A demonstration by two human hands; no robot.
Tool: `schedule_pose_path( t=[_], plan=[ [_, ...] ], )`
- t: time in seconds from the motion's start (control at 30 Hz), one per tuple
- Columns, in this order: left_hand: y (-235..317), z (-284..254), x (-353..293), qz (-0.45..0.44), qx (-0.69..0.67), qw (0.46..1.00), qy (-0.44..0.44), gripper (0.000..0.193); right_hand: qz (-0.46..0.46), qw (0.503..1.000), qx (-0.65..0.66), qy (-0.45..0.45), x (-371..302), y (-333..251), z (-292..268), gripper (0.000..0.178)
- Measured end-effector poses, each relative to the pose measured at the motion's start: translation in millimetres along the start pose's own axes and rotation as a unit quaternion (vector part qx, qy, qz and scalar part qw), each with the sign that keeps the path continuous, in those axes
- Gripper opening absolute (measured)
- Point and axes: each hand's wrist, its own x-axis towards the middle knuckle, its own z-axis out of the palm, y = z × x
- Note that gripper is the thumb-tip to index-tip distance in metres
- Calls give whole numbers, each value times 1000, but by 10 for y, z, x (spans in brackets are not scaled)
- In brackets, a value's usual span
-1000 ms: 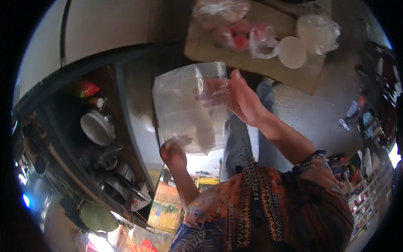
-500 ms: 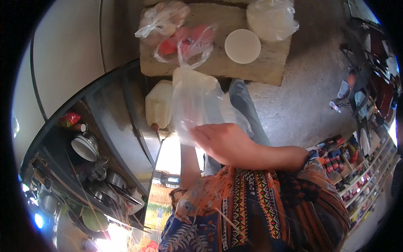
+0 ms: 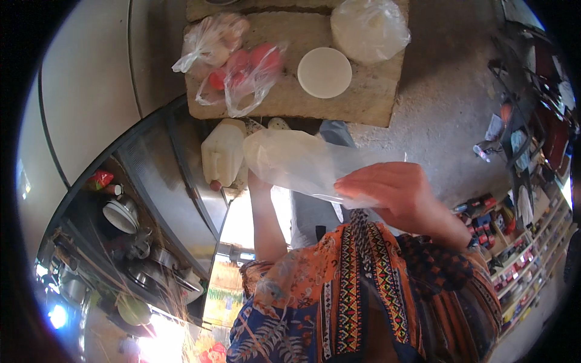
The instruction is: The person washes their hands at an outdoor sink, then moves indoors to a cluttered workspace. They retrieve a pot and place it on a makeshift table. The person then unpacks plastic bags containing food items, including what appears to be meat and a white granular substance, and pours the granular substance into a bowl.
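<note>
A translucent plastic bag (image 3: pixel 302 158) is stretched sideways in front of my body. At its right end my right hand (image 3: pixel 394 189) is closed, fingers pressed together on the plastic. My left hand (image 3: pixel 259 176) is at the bag's left end, mostly hidden behind the cloudy plastic, so its fingers do not show. Beyond the bag, a wooden board (image 3: pixel 354 109) bears a clear bag with red items (image 3: pixel 251 66), a knotted bag of pale contents (image 3: pixel 212 39), a round white lid (image 3: pixel 324 72) and a large bag of white contents (image 3: pixel 370 30).
A pale plastic jerrycan (image 3: pixel 223 151) stands left of the bag, beside a dark-framed cabinet (image 3: pixel 181 157). Pots (image 3: pixel 121 212) lie at the left. Shelves with small packages (image 3: pixel 514 260) are on the right, and a dark metal frame (image 3: pixel 514 121) stands at the far right.
My right hand has moved to the right, drawing the bag from hanging upright to stretched sideways. More of my left forearm shows. The view has shifted slightly, so the board sits further left.
</note>
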Motion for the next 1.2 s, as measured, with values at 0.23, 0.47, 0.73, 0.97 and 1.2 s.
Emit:
schedule_pose_path(
  t=[0.23,0.47,0.73,0.97,1.2],
  plan=[
    [102,10,-26,79,216,972,40,51,66,996,-22,49,34,533,-191,27],
    [246,129,-65,77,518,852,13,59,40,997,-57,29,-65,584,-477,16],
    [51,414,-172,55,639,757,-125,55,-5,990,-141,8,-283,57,-685,14],
    [-84,609,-376,-9,518,838,-175,48,20,986,-162,30,-482,-130,-856,12],
    [-157,535,-308,10,516,853,-82,31,61,984,-160,48,-569,-11,-939,9]
  ],
)
